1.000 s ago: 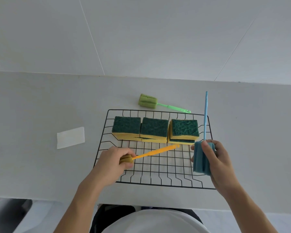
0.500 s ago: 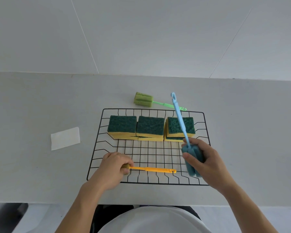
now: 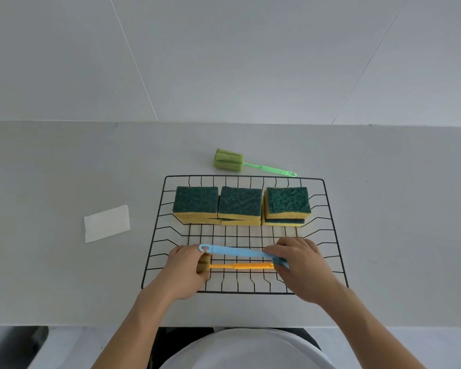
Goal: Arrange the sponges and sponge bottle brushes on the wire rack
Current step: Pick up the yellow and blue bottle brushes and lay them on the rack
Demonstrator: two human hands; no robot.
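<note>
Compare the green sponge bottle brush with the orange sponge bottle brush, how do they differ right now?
The green sponge bottle brush lies on the counter behind the black wire rack, untouched; the orange sponge bottle brush lies on the rack's front part with the left hand at its sponge head. The green one sits slightly slanted, the orange one level, parallel to the front edge. Both have sponge heads at the left and slim plastic handles pointing right.

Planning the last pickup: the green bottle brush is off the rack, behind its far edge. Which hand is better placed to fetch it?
Probably the right hand. The green brush lies beyond the wire rack with its handle pointing right. The left hand sits farther left, at the orange brush.
</note>
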